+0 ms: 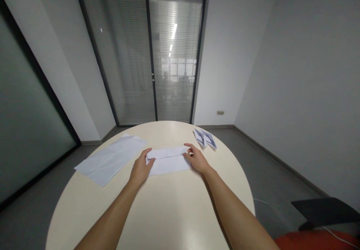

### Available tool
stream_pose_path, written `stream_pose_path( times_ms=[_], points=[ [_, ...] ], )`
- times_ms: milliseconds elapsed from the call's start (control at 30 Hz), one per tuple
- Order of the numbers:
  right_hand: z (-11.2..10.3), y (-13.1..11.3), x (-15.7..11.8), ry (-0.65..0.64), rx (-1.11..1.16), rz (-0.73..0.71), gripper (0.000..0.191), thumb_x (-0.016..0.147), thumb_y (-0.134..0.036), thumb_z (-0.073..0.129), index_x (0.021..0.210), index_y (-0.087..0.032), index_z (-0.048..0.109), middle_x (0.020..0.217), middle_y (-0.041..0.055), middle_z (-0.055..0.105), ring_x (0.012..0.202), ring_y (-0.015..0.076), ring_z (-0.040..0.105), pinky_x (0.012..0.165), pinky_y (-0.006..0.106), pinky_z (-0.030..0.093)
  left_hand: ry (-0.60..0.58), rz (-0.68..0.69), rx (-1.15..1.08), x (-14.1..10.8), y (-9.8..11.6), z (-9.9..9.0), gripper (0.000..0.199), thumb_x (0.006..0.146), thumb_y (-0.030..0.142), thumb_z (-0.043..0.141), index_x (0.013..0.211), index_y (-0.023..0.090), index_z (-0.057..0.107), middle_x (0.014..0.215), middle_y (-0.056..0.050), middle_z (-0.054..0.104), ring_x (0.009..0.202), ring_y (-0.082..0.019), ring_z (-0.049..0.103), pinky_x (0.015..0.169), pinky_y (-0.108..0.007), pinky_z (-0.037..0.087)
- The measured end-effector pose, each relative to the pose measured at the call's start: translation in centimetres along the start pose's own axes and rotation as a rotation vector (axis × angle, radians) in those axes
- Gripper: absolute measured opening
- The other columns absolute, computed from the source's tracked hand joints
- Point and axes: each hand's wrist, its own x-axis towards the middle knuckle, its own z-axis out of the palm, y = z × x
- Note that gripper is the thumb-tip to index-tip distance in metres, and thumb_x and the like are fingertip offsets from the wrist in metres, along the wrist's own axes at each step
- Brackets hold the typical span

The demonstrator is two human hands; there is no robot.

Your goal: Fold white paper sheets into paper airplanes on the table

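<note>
A white sheet of paper [169, 165] lies on the round table, its far edge folded over into a strip towards me. My left hand [143, 166] pinches the left end of that strip between thumb and fingers. At the right end, my right hand [196, 157] grips the fold the same way, thumb on the near side and fingers at the far edge. To the left rests a larger creased white sheet [114, 158], spread flat and touched by neither hand. A folded paper piece [205, 138] with several raised flaps sits beyond my right hand.
The pale round table [163, 212] has its far edge near a glass door with blinds [176, 62]. At the lower right, off the table, are a black flat object [326, 210], something red [317, 240] and a thin white cable.
</note>
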Motion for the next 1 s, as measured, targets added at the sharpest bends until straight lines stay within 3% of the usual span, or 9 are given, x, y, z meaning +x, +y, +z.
stream_pose_path(
  times_ms=[233,567,800,1000],
  points=[
    [-0.1,-0.3,0.0,-0.001,-0.054,-0.012,0.037,0.090,-0.039,0.058,0.121,-0.019,0.062,0.081,0.0000,0.062,0.072,0.0158,0.058,0.068,0.027,0.044,-0.005,-0.021,0.118,-0.1,0.9,-0.3,0.041,0.088,0.051,0.054,0.114,0.022,0.066,0.077,-0.001,0.066,0.069,-0.019,0.061,0.067,-0.028,0.046],
    [-0.2,-0.8,-0.2,-0.028,-0.078,-0.014,0.034,0.093,-0.046,0.055,0.111,-0.020,0.066,0.073,-0.0009,0.063,0.066,0.0157,0.056,0.063,0.026,0.040,-0.013,-0.011,0.065,0.2,0.4,-0.2,0.038,0.091,0.051,0.050,0.096,0.021,0.072,0.091,-0.005,0.075,0.080,-0.022,0.067,0.077,-0.031,0.049],
    [-0.1,-1.1,-0.2,-0.045,-0.103,-0.051,0.032,0.094,-0.046,0.051,0.092,-0.019,0.068,0.072,0.0002,0.063,0.067,0.0157,0.055,0.064,0.026,0.039,0.087,0.048,-0.004,0.3,0.4,-0.1,0.041,0.090,0.051,0.051,0.104,0.017,0.071,0.118,-0.012,0.072,0.110,-0.025,0.065,0.099,-0.035,0.046],
    [-0.1,-1.1,-0.2,-0.033,-0.141,-0.018,0.032,0.093,-0.044,0.051,0.085,-0.018,0.066,0.074,0.0015,0.065,0.067,0.0160,0.055,0.064,0.027,0.039,0.050,-0.051,0.094,0.3,0.5,-0.5,0.039,0.093,0.053,0.046,0.090,0.021,0.069,0.080,-0.003,0.072,0.074,-0.020,0.065,0.073,-0.029,0.047]
  ],
)
